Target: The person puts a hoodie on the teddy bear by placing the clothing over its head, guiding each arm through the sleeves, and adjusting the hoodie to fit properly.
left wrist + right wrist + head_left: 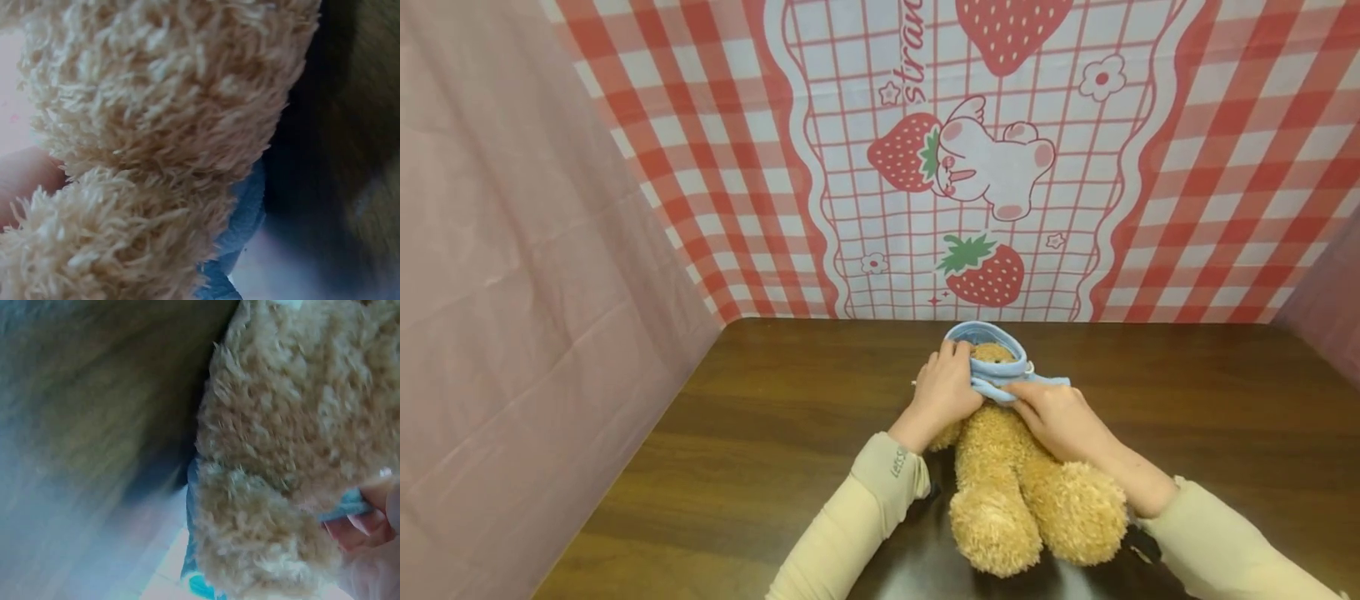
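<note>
A curly golden-brown teddy bear (988, 450) lies on the table with its feet toward me. Round its head and neck sits a light blue garment (1000, 367), which hides most of the head. My left hand (946, 383) grips the garment at the bear's left-hand side in the head view. With thumb and fingers, my right hand (1060, 412) pinches the lower edge of the cloth near the neck; the right wrist view shows a blue fold (347, 505) between those fingers. Fur (156, 94) fills much of the left wrist view, where only part of the left hand (28, 181) shows.
The dark wooden table (760, 417) runs back to a red-and-white checked cloth (700, 150) with strawberry prints. A plain pink cloth (520, 250) hangs on the left, another (1330, 292) on the right.
</note>
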### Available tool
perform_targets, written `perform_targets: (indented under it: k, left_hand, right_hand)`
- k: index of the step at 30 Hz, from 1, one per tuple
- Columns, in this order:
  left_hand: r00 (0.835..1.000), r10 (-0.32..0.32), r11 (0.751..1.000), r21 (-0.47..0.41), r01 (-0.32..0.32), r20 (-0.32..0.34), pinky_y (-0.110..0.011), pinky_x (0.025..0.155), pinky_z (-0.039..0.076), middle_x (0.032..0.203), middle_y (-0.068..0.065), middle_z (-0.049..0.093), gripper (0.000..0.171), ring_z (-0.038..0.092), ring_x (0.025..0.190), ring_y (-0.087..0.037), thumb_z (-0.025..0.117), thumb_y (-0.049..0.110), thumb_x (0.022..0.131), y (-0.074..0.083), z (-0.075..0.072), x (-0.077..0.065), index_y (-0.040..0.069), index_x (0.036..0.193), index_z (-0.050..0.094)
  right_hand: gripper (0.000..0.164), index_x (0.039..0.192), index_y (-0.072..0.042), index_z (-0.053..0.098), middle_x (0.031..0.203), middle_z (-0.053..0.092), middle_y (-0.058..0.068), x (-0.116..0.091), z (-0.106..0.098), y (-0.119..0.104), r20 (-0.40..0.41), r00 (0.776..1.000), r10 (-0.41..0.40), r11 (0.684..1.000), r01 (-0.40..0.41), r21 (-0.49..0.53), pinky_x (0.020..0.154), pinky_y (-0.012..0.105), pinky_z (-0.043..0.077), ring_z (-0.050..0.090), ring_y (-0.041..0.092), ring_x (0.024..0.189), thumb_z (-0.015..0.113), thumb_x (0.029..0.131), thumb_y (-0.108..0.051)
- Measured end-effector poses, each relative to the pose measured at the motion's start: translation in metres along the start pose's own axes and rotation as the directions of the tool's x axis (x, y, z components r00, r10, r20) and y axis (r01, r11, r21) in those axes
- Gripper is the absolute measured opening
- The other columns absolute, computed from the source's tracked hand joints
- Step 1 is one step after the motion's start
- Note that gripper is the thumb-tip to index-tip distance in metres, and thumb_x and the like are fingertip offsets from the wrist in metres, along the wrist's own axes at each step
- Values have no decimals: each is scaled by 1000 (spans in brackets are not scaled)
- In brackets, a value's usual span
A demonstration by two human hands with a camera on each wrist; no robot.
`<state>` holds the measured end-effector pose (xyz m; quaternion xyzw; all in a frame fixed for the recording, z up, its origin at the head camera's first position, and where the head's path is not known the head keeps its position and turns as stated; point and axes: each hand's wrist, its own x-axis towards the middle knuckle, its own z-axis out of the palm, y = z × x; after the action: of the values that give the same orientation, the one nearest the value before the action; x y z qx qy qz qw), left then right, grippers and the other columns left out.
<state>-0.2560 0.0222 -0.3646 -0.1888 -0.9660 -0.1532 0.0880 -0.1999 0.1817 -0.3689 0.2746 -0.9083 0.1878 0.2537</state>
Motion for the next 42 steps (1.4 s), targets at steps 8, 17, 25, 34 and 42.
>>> perform_targets:
  k: [8, 17, 25, 34, 42]
  left_hand:
    - [996, 84, 996, -45, -82, 38, -35, 88, 43, 126, -8, 45, 55, 50, 107, -24, 58, 35, 85, -11, 1, -2, 11, 132, 41]
    - [957, 267, 773, -617, -146, 109, -38, 101, 35, 143, -7, 20, 94, 29, 131, -26, 74, 26, 76, -59, -3, -11, 19, 145, 11]
    - [964, 132, 709, -701, 70, 230, -37, 94, 35, 125, -10, 26, 56, 33, 117, -26, 69, 37, 79, -81, 3, -28, 14, 121, 39]
    - [940, 122, 541, -815, 205, 318, -41, 99, 35, 142, -11, 32, 59, 36, 126, -29, 58, 25, 89, -95, 16, -30, 8, 138, 30]
    - [882, 329, 365, -907, 211, 338, -28, 85, 43, 131, -14, 42, 60, 51, 104, -14, 57, 15, 88, -95, 17, -31, 10, 139, 28]
  right_hand:
    - [8, 93, -16, 64, 90, 63, -3, 6, 1, 8, 138, 989, 52, 990, -69, 119, 63, 29, 44, 56, 8, 75, 62, 86, -13]
    - [16, 88, -18, 66, 85, 59, -3, 15, -4, 8, 167, 980, 111, 993, -117, 28, 63, 35, 45, 56, 12, 74, 69, 80, -31]
    - [34, 98, -8, 62, 103, 51, 13, 26, -4, 15, 80, 997, 0, 999, 3, -34, 74, 45, 41, 49, 30, 92, 76, 67, -14]
    - [50, 130, -10, 47, 129, 45, 12, 48, -8, 17, 376, 926, 2, 983, -71, 171, 92, 53, 37, 42, 33, 120, 54, 90, -39]
    - [49, 126, 0, 49, 124, 49, 19, 59, -4, 27, 431, 902, -10, 994, -37, 103, 90, 49, 41, 50, 35, 111, 55, 90, -32]
